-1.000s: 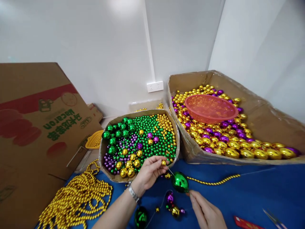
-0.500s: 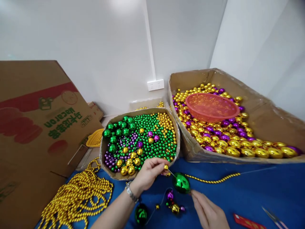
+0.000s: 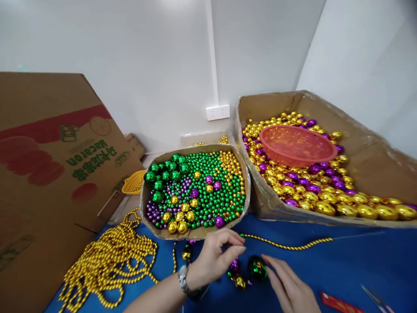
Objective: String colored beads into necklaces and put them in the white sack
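My left hand (image 3: 220,256), with a metal watch on its wrist, hovers at the front of the bead box. Its thumb and forefinger tips are drawn close in a pinch; anything thin between them is too small to make out. To its right is my right hand (image 3: 289,282), its thumb and forefinger at the right end of a large shiny green bead (image 3: 257,266). Just left of that bead, a cluster of purple, gold and green beads (image 3: 240,282) lies on the blue cloth. Another strung gold bead (image 3: 186,254) shows beyond my left wrist.
A cardboard box (image 3: 159,234) holds green, purple and gold beads. The larger box (image 3: 260,208) at right contains gold and purple beads and a red basket (image 3: 298,145). Gold bead strands (image 3: 107,261) lie left. Scissors (image 3: 376,298) and a red strip (image 3: 339,303) lie front right.
The small gold bead and thin needle-like rod are no longer visible at my left fingertips. My left hand has shifted right and down, and the large green bead sits slightly lower and looks darker.
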A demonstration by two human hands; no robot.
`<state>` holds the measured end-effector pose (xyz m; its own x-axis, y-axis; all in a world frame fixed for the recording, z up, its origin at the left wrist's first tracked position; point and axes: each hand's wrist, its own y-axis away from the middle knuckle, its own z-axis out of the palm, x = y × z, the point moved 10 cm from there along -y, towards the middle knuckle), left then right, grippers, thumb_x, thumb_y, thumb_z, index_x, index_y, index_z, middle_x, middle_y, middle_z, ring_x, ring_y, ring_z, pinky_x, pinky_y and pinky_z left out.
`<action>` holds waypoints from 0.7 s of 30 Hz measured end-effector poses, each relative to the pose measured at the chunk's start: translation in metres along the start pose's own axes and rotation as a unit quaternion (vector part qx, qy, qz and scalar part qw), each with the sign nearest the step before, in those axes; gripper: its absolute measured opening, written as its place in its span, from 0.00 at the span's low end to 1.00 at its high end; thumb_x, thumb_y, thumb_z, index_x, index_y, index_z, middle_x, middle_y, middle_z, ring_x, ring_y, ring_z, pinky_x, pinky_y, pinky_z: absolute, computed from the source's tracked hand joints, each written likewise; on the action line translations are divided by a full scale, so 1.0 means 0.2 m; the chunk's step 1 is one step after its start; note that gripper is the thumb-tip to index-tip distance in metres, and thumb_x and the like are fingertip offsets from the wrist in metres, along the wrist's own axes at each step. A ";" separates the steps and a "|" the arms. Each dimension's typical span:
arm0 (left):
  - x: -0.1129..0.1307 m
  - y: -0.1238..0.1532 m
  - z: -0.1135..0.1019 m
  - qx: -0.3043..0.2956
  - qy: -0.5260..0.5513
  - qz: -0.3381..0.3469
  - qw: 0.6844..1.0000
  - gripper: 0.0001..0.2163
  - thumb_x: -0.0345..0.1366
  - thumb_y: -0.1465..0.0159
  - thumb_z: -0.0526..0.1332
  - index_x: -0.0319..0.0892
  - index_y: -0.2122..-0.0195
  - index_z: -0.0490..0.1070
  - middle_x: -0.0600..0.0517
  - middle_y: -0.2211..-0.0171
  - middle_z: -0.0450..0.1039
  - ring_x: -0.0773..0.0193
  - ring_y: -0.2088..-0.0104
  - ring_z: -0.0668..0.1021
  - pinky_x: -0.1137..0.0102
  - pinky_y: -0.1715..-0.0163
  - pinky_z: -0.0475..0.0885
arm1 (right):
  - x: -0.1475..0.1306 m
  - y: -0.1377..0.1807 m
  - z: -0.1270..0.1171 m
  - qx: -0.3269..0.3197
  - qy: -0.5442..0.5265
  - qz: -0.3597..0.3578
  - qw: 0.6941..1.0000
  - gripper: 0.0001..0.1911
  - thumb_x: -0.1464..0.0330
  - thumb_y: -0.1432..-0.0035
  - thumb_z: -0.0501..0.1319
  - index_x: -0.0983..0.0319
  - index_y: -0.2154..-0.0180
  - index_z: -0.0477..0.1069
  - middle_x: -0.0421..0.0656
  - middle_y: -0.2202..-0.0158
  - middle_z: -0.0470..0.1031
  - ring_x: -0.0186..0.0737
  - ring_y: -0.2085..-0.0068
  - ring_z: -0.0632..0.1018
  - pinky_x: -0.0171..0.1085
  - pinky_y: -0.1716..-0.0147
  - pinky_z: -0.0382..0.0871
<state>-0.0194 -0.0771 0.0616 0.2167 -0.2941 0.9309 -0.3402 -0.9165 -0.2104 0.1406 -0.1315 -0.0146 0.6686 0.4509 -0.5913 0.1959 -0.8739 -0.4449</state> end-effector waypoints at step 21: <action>-0.37 -0.16 -0.20 -0.025 0.165 -0.164 0.972 0.14 0.43 0.37 0.57 0.42 0.53 0.68 0.49 0.63 0.73 0.63 0.67 0.76 0.71 0.69 0.70 | -0.10 -0.06 0.05 -0.028 -0.122 0.041 0.991 0.15 0.61 0.34 0.49 0.59 0.60 0.72 0.44 0.67 0.79 0.36 0.66 0.81 0.25 0.66 0.74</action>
<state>-0.0601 -0.0150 0.0108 0.0185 0.1221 0.9923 -0.3481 -0.9296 0.1208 0.1187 -0.1289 -0.0043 0.4913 0.4023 -0.7725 0.1923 -0.9152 -0.3542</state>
